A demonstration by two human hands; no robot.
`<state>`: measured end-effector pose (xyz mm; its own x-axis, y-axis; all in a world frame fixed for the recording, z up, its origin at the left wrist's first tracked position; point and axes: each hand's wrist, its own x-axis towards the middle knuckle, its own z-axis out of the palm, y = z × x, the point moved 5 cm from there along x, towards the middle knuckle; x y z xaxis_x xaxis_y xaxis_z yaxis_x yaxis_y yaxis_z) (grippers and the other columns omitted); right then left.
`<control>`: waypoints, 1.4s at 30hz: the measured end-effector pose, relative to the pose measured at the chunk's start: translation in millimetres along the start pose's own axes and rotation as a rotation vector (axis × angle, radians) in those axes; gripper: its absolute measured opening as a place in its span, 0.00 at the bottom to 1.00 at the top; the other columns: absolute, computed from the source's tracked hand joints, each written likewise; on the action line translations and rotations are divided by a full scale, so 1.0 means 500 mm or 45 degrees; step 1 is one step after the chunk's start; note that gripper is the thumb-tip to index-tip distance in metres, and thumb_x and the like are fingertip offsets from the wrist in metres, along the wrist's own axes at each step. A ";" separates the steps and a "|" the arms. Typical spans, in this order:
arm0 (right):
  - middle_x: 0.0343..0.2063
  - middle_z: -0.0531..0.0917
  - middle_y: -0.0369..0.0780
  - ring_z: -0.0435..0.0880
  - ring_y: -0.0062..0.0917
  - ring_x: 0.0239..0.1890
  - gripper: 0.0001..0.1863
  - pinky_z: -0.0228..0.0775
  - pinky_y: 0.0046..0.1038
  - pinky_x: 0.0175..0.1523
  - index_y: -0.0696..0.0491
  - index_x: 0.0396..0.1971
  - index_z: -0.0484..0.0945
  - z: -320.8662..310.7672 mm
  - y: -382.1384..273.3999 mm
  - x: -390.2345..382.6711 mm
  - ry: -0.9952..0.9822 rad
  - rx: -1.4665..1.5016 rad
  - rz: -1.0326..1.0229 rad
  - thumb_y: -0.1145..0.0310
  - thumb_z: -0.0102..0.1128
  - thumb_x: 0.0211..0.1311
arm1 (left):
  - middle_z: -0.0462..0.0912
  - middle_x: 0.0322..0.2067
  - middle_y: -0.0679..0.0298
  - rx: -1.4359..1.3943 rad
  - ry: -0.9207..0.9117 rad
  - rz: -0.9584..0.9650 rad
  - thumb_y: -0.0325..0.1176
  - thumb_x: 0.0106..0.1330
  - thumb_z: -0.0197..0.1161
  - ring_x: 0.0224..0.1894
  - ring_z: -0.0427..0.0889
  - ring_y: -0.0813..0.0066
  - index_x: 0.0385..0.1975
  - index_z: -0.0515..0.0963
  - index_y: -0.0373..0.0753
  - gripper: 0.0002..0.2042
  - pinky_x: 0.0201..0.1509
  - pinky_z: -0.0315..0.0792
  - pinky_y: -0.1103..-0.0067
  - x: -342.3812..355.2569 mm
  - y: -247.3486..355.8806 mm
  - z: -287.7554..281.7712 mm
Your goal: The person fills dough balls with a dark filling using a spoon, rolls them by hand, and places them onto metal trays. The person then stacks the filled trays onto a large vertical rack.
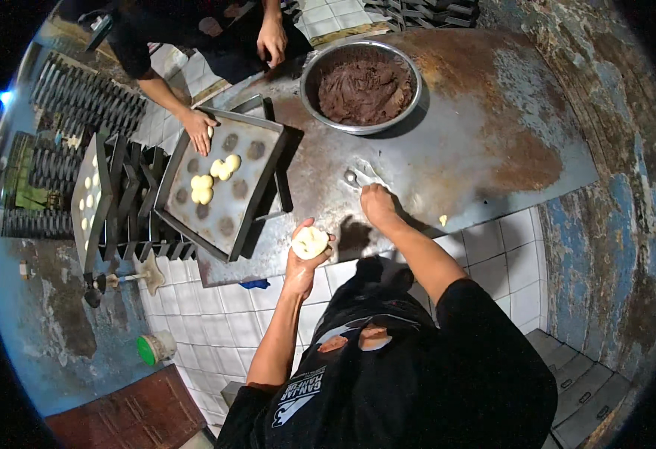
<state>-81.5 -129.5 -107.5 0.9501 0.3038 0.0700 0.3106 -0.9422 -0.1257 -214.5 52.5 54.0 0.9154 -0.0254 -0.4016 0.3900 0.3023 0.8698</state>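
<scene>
My left hand (305, 254) cups a round piece of pale dough (310, 241), its top uneven, just off the steel table's (492, 127) near edge. My right hand (378, 206) has its fingers closed at the handle of a metal spoon (351, 177), on a shiny smeared patch of the table. A small yellow dough scrap (443, 221) lies to the right. A steel bowl (309, 86) of dark brown paste (362, 90) sits beyond my hands. To the left, a tray (193, 243) holds clusters of pale dough balls (201, 189) among dark round stains.
Across the table, a co-worker's hand (199, 131) rests at the tray; their other hand (272, 41) hangs near the far edge. Stacked metal trays (130, 194) stand at left, one with dough pieces (89, 202). A green-lidded bucket (156, 348) is on the lower left.
</scene>
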 end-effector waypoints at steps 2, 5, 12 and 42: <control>0.38 0.84 0.51 0.86 0.39 0.42 0.13 0.82 0.38 0.44 0.63 0.40 0.82 0.034 -0.025 -0.005 -0.239 -0.117 -0.086 0.71 0.59 0.59 | 0.84 0.47 0.59 0.157 -0.021 0.134 0.17 0.58 0.67 0.46 0.82 0.74 0.67 0.64 0.35 0.34 0.55 0.74 0.78 0.034 0.030 -0.001; 0.47 0.80 0.58 0.88 0.46 0.43 0.18 0.83 0.41 0.48 0.67 0.50 0.78 0.054 -0.004 -0.017 -0.544 0.103 0.101 0.72 0.53 0.65 | 0.86 0.45 0.61 0.264 -0.032 0.111 0.21 0.58 0.70 0.48 0.83 0.74 0.55 0.74 0.35 0.24 0.56 0.74 0.78 0.127 0.046 -0.006; 0.37 0.83 0.53 0.85 0.54 0.37 0.14 0.78 0.49 0.38 0.62 0.44 0.75 -0.128 0.075 0.001 -0.339 0.634 0.118 0.67 0.43 0.74 | 0.84 0.45 0.65 0.374 -0.047 0.271 0.20 0.59 0.71 0.49 0.82 0.77 0.56 0.74 0.36 0.25 0.58 0.73 0.79 0.318 0.108 0.014; 0.28 0.82 0.48 0.83 0.43 0.25 0.14 0.75 0.42 0.32 0.55 0.50 0.81 -0.334 0.006 0.142 0.170 0.482 -0.132 0.65 0.58 0.70 | 0.84 0.39 0.49 0.722 0.342 0.592 0.33 0.63 0.71 0.42 0.87 0.50 0.52 0.70 0.38 0.21 0.45 0.79 0.64 0.504 0.133 0.120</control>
<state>-17.6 -134.1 62.6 0.9092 0.3498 0.2259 0.4161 -0.7816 -0.4647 47.8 9.0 27.7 0.9701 0.2379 0.0473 0.0297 -0.3098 0.9503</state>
